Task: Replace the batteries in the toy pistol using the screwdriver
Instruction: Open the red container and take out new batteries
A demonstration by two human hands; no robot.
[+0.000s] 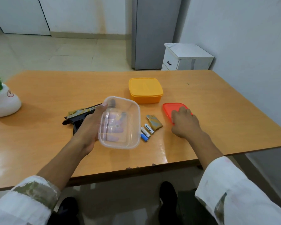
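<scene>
At the middle of the surface: the toy pistol [78, 118] lies flat, partly hidden behind the left hand [91, 127], showing at the hand's 10 o'clock.
Left hand: clamped on a clear box [138, 114], thumb over the far rim, fingers seen through the base, the box raised off the surface [217, 111].
Right hand [185, 122]: palm down on a red lid [169, 109], fingers loosely bent and resting on it, gripping nothing.
Batteries [146, 132]: three, side by side at 3 o'clock of the clear box and 9 o'clock of the right hand; two silver, one blue.
Battery cover [154, 122]: one small flat piece with mottled olive print, touching the batteries at their 1 o'clock.
Pistol finish: black grip, mottled olive slide.
Boxes: two, one clear thin plastic with rounded corners, and one yellow box [145, 90], opaque and lidded, at 12 o'clock.
Lid: flat, rounded rectangle, glossy.
Surface: smooth orange-brown laminate.
Plant pot [4, 103]: one, white, rounded, at far 9 o'clock.
</scene>
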